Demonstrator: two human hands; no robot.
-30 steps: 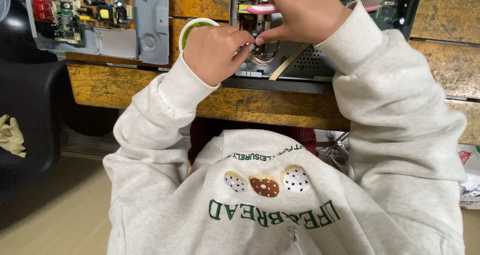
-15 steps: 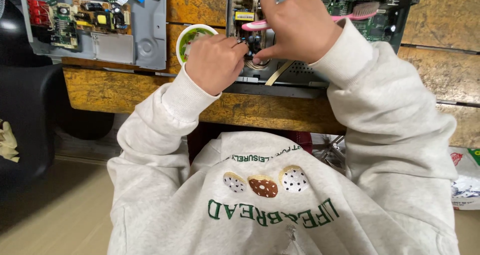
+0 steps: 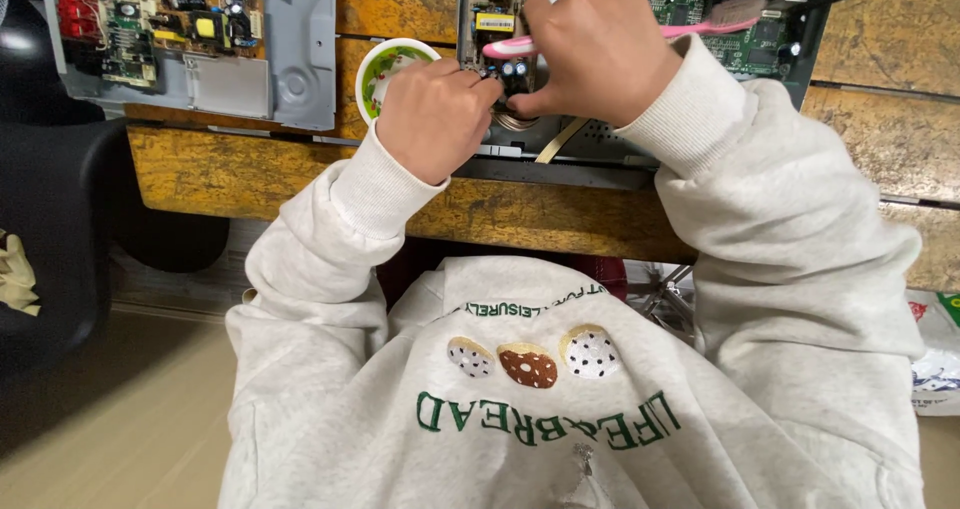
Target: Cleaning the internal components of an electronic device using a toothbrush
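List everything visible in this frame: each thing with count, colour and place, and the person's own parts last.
Open metal chassis with circuit boards: 1, grey with green boards, on the bench under both hands.
Second opened chassis: 1, grey, with a board of red, yellow and black parts, upper left.
Toothbrush: 1, pink, lying across the chassis behind the right hand.
Small bowl: 1, white with green rim, beside the left hand.
Wooden bench: 1, worn yellow-brown.
Black chair: 1, far left.
Sweatshirt: 1, pale grey with green lettering.
Left hand: closed fist at the chassis edge.
Right hand: fingers pinched over small board parts.
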